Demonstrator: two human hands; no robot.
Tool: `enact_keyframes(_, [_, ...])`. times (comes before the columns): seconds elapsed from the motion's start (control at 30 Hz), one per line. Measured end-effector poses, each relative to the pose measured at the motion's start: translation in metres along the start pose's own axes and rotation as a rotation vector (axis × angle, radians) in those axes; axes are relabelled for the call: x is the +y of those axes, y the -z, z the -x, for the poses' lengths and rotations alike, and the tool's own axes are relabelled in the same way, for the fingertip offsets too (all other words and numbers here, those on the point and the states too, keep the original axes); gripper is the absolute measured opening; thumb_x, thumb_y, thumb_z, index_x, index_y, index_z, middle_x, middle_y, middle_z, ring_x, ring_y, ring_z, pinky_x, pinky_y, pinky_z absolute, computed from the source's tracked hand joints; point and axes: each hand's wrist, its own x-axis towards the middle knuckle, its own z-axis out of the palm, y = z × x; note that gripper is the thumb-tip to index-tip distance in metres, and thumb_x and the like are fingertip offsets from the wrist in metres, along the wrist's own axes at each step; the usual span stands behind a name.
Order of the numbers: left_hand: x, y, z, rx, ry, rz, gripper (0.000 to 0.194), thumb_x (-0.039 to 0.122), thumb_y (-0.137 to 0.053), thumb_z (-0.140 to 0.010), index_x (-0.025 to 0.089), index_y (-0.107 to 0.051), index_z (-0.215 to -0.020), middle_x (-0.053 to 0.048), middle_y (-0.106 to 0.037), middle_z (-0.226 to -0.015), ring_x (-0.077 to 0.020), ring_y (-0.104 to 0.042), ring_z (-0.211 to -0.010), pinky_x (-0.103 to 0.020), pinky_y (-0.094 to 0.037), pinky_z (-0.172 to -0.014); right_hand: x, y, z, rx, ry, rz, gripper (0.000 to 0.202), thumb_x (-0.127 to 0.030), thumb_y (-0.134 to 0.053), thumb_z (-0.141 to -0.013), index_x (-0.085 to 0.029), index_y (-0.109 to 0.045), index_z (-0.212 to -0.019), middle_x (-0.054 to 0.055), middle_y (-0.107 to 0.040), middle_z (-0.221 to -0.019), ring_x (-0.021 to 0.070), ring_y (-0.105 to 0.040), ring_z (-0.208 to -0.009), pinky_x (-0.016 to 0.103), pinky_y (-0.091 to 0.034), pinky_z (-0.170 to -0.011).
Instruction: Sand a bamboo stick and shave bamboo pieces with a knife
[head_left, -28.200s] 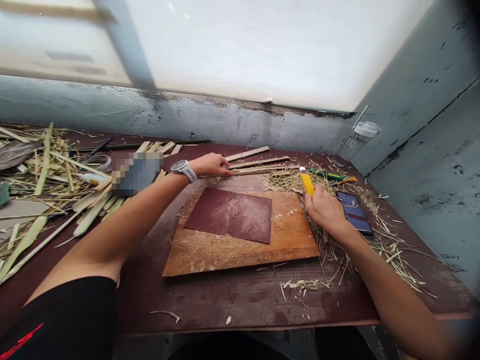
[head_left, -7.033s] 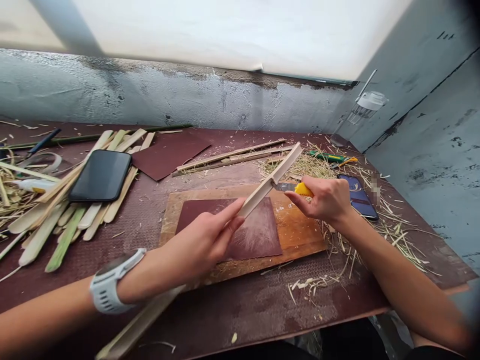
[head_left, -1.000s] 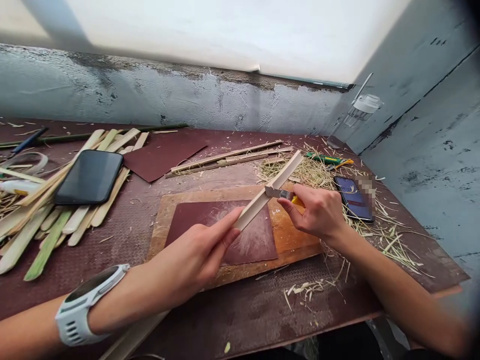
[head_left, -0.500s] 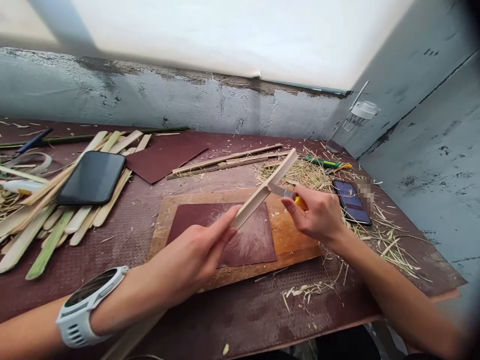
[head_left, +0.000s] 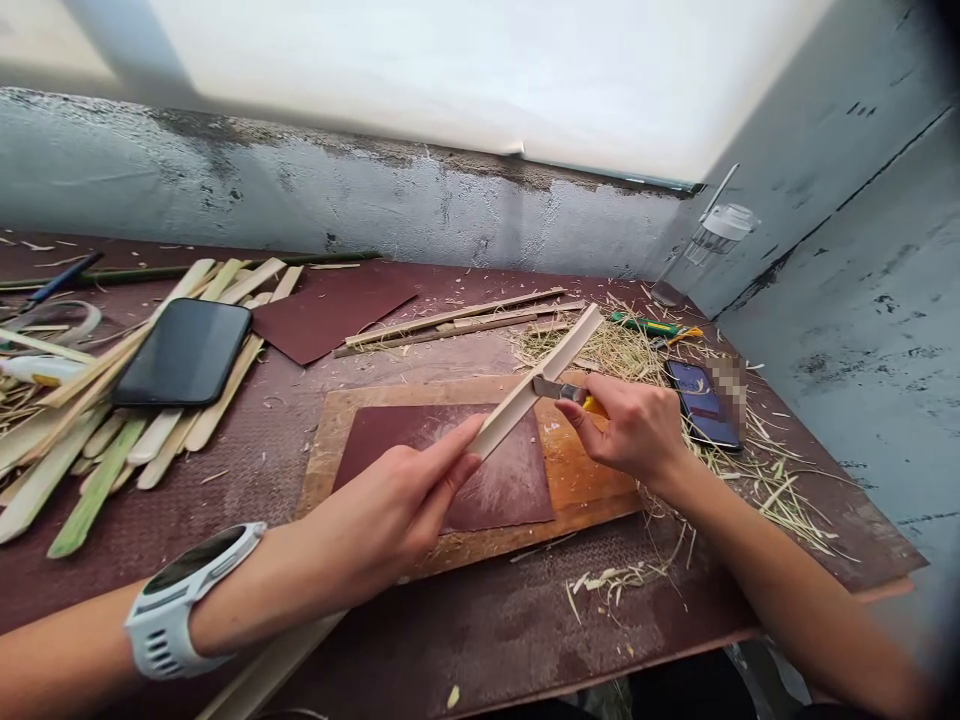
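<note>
My left hand (head_left: 409, 500) is closed around a long pale bamboo strip (head_left: 525, 398), which slants up and away to the right. The strip's lower end passes under my wrist toward the bottom of the view. In my right hand (head_left: 637, 425) is a utility knife (head_left: 559, 390) with a yellow handle, mostly hidden by the fingers. Its short blade touches the right side of the strip, ahead of my left fingers. Below both hands lie a wooden board (head_left: 600, 480) and, on it, a dusty dark red sheet of sandpaper (head_left: 390, 430).
At the left, a black phone (head_left: 184, 355) rests on a pile of bamboo strips (head_left: 105, 490). Thin shavings (head_left: 622, 350) heap behind my right hand, near a green cutter (head_left: 649, 325) and a second phone (head_left: 701, 400). A clear cup (head_left: 724, 232) stands by the wall.
The knife blade has shifted slightly down along the strip toward my left hand. Both hands keep their grip, and the strip's far end has moved a little to the right.
</note>
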Motion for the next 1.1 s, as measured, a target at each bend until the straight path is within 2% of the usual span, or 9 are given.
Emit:
enact_keyframes(0.23, [0.001, 0.006, -0.009, -0.014, 0.067, 0.011, 0.054, 0.039, -0.037, -0.109, 0.013, -0.048, -0.155, -0.006, -0.069, -0.079, -0.0192, -0.062, -0.066, -0.028, -0.049, -0.064, 0.002, -0.007, -0.006, -0.045, 0.008, 0.038, 0.052, -0.064, -0.048, -0.101, -0.021, -0.064, -0.077, 0.001, -0.066, -0.064, 0.0142, -0.056, -0.052, 0.029, -0.021, -0.05])
enact_keyframes(0.37, [0.004, 0.013, -0.016, -0.093, 0.115, 0.1, 0.048, 0.041, -0.033, -0.111, 0.019, -0.054, -0.149, 0.0, -0.064, -0.071, -0.0152, -0.058, -0.057, -0.024, -0.046, -0.057, -0.001, -0.009, -0.009, -0.061, 0.007, 0.019, 0.051, -0.065, -0.047, -0.101, -0.022, -0.066, -0.081, 0.001, -0.068, -0.067, 0.0145, -0.056, -0.053, 0.029, -0.02, -0.05])
enact_keyframes(0.43, [0.003, 0.014, -0.015, -0.088, 0.115, 0.064, 0.048, 0.039, -0.036, -0.109, 0.017, -0.052, -0.149, -0.001, -0.064, -0.073, -0.0158, -0.058, -0.059, -0.024, -0.046, -0.058, 0.007, -0.01, -0.01, -0.066, -0.005, 0.022, 0.052, -0.067, -0.047, -0.1, -0.023, -0.066, -0.082, 0.001, -0.067, -0.066, 0.0152, -0.056, -0.054, 0.029, -0.02, -0.051])
enact_keyframes(0.53, [0.002, 0.014, -0.008, -0.056, 0.098, -0.059, 0.051, 0.031, -0.034, -0.107, 0.013, -0.046, -0.153, -0.002, -0.064, -0.072, -0.0183, -0.06, -0.061, -0.027, -0.044, -0.059, 0.034, -0.008, -0.012, -0.041, -0.155, 0.076, 0.056, -0.071, -0.044, -0.099, -0.023, -0.064, -0.079, 0.002, -0.061, -0.06, 0.0165, -0.053, -0.052, 0.029, -0.021, -0.051])
enact_keyframes(0.63, [0.004, 0.015, 0.0, -0.023, 0.078, -0.105, 0.048, 0.034, -0.034, -0.111, 0.017, -0.046, -0.154, 0.002, -0.059, -0.066, -0.0175, -0.059, -0.058, -0.028, -0.041, -0.059, 0.056, -0.001, -0.01, 0.02, -0.333, 0.13, 0.057, -0.07, -0.042, -0.1, -0.023, -0.062, -0.077, 0.001, -0.055, -0.055, 0.0167, -0.047, -0.048, 0.029, -0.022, -0.052])
enact_keyframes(0.7, [0.006, 0.015, 0.001, 0.015, 0.058, -0.096, 0.047, 0.037, -0.037, -0.112, 0.02, -0.046, -0.155, 0.002, -0.06, -0.067, -0.0171, -0.06, -0.06, -0.028, -0.041, -0.06, 0.05, 0.004, -0.008, 0.053, -0.314, 0.071, 0.054, -0.068, -0.044, -0.1, -0.023, -0.063, -0.078, 0.001, -0.057, -0.057, 0.0168, -0.05, -0.051, 0.029, -0.025, -0.053])
enact_keyframes(0.87, [0.01, 0.012, -0.004, 0.041, 0.044, -0.034, 0.047, 0.036, -0.038, -0.112, 0.022, -0.046, -0.157, 0.001, -0.066, -0.074, -0.0161, -0.063, -0.062, -0.027, -0.044, -0.062, -0.001, 0.008, 0.0, -0.012, -0.035, -0.141, 0.05, -0.064, -0.049, -0.101, -0.022, -0.062, -0.076, -0.001, -0.058, -0.057, 0.0142, -0.053, -0.049, 0.029, -0.026, -0.051])
enact_keyframes(0.97, [0.013, 0.009, -0.005, 0.037, 0.025, 0.0, 0.047, 0.036, -0.039, -0.112, 0.021, -0.049, -0.156, 0.002, -0.066, -0.072, -0.015, -0.063, -0.06, -0.025, -0.045, -0.062, -0.014, 0.008, 0.002, -0.026, -0.018, -0.116, 0.049, -0.063, -0.049, -0.101, -0.022, -0.062, -0.078, 0.0, -0.061, -0.059, 0.0147, -0.055, -0.05, 0.03, -0.024, -0.05])
enact_keyframes(1.1, [0.011, 0.004, -0.003, 0.031, 0.003, 0.007, 0.048, 0.033, -0.039, -0.111, 0.021, -0.047, -0.158, 0.004, -0.059, -0.063, -0.0136, -0.056, -0.052, -0.024, -0.045, -0.059, -0.016, 0.006, 0.004, 0.01, -0.042, -0.075, 0.047, -0.061, -0.049, -0.102, -0.022, -0.065, -0.082, 0.0, -0.062, -0.059, 0.0153, -0.055, -0.051, 0.03, -0.025, -0.051])
